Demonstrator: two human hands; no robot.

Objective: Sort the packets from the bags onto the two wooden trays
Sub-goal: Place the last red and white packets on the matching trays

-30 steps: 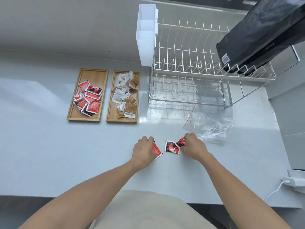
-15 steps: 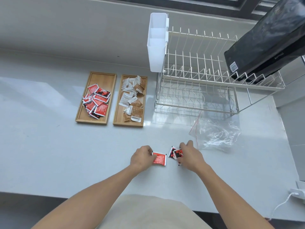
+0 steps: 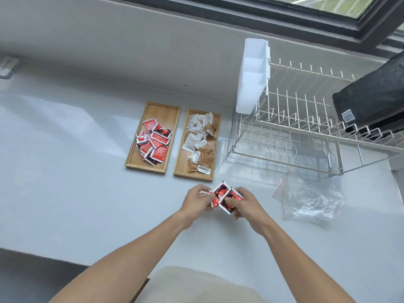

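Observation:
Two wooden trays lie side by side on the white counter. The left tray (image 3: 162, 110) holds a pile of red packets (image 3: 155, 143). The right tray (image 3: 183, 162) holds several white and brown packets (image 3: 200, 141). Just in front of the right tray, my left hand (image 3: 196, 201) and my right hand (image 3: 246, 203) meet above the counter, and together they grip a small bunch of red packets (image 3: 225, 196). An empty clear zip bag (image 3: 310, 196) with a red seal lies crumpled to the right of my hands.
A white wire dish rack (image 3: 290, 127) stands at the back right with a white plastic holder (image 3: 252, 75) hung on its left end and a black object (image 3: 376, 99) resting on top. A wall and window frame run behind the counter.
My hands lifted the red packets off the counter and brought them together into one bunch. The view also tilted up and shifted, so the trays sit nearer the centre.

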